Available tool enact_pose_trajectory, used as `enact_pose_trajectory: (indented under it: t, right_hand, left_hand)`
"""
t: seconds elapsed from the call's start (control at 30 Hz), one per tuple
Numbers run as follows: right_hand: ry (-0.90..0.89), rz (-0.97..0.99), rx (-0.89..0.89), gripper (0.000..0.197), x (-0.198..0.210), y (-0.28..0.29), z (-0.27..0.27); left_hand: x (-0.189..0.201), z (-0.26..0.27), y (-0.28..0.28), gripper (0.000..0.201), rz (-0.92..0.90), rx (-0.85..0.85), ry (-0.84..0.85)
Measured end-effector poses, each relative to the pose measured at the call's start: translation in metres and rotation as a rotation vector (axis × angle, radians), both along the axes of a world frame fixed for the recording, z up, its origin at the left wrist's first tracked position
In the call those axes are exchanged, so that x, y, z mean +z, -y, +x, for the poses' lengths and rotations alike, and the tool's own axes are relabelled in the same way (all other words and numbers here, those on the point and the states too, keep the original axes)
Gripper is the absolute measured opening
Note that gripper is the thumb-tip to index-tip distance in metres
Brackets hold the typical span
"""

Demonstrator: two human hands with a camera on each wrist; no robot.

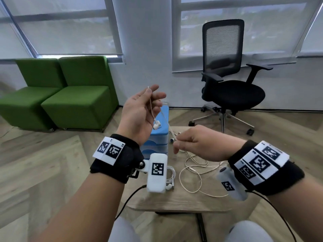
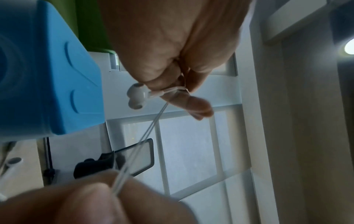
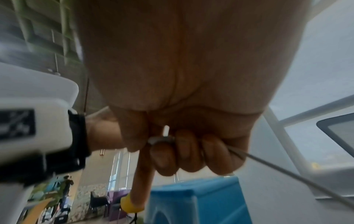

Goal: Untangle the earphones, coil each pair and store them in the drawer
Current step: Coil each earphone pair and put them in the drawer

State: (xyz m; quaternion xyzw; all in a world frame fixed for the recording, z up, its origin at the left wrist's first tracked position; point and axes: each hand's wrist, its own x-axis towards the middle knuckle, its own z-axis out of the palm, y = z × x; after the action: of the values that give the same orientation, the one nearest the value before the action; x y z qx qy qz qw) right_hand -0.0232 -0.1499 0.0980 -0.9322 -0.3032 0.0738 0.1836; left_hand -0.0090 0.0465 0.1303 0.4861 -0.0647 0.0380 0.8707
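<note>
My left hand (image 1: 145,109) is raised palm-up above the blue drawer unit (image 1: 158,137), thumb and fingers pinching a white earphone cable (image 1: 151,109). Two white earbuds (image 1: 157,125) dangle below its palm; the left wrist view shows the earbuds (image 2: 136,97) and the cable (image 2: 153,124) running taut to my right hand. My right hand (image 1: 190,142) grips the same cable (image 3: 287,172) in a fist just right of the drawers. A loose tangle of white cable (image 1: 194,173) lies on the small wooden table (image 1: 174,201). A coiled white pair (image 1: 170,179) lies near my left wrist.
The drawer unit (image 2: 57,84) stands at the table's far edge. A black office chair (image 1: 229,81) stands behind to the right, two green seats (image 1: 70,95) to the left. Wood floor surrounds the table.
</note>
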Motion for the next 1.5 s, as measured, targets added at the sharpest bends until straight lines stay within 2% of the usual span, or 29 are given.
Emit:
enact_pose_trajectory:
  t: [0.13,0.23,0.33,0.4,0.43,0.53,0.67,0.8,0.9,0.97,1.1,1.2,1.33,1.4,1.5]
  right_hand:
    - [-0.122,-0.053,0.107,0.032,0.028,-0.008,-0.011]
    - [-0.134,0.004,0.179,0.031,0.051,-0.008,-0.016]
    - [-0.015,0.207,0.104,0.032,0.069,0.001,-0.003]
    - [0.12,0.315,0.012,0.032,0.075,0.01,0.012]
    - [0.155,0.356,-0.03,0.034,0.075,0.015,0.019]
    - [0.144,0.48,-0.119,0.039,0.062,0.024,0.033]
    - [0.034,0.5,-0.184,0.042,0.031,0.024,0.041]
    - [-0.09,0.393,-0.071,0.04,0.018,0.013,0.026]
    - [-0.147,0.231,0.075,0.036,0.031,0.005,0.007]
    - [-0.156,0.197,0.126,0.032,0.047,0.004,-0.001]
    - [0.056,0.29,0.055,0.031,0.071,0.017,0.011]
    - [0.201,0.398,-0.032,0.032,0.074,0.032,0.025]
    - [0.128,0.587,-0.08,0.033,0.047,0.03,0.032]
    - [0.106,0.545,-0.071,0.038,0.027,0.02,0.03]
    - [0.043,0.422,0.004,0.036,0.008,0.009,0.014]
  left_hand:
    - [-0.006,-0.002,0.007,0.031,0.094,-0.011,0.0]
    - [-0.011,-0.001,0.011,0.027,0.239,-0.019,-0.004]
    - [-0.014,-0.004,0.015,0.02,0.572,0.025,0.094]
    - [-0.012,-0.008,0.018,0.03,0.775,0.037,0.175]
    - [-0.009,-0.011,0.018,0.035,0.802,0.023,0.185]
    - [0.001,-0.014,0.016,0.046,0.638,-0.115,0.138]
    - [0.009,-0.02,0.007,0.037,0.346,-0.287,0.092]
    - [0.009,-0.02,0.008,0.03,0.234,-0.251,0.076]
    - [-0.002,-0.017,0.014,0.034,0.224,-0.124,0.054]
    - [-0.009,-0.016,0.019,0.037,0.282,-0.059,0.076]
    - [-0.01,-0.018,0.024,0.031,0.542,-0.079,0.147]
    - [-0.005,-0.022,0.02,0.035,0.643,-0.152,0.19]
    - [0.004,-0.03,0.015,0.037,0.49,-0.265,0.104]
    - [0.009,-0.033,0.015,0.036,0.366,-0.262,0.093]
    - [0.011,-0.033,0.015,0.029,0.241,-0.155,0.098]
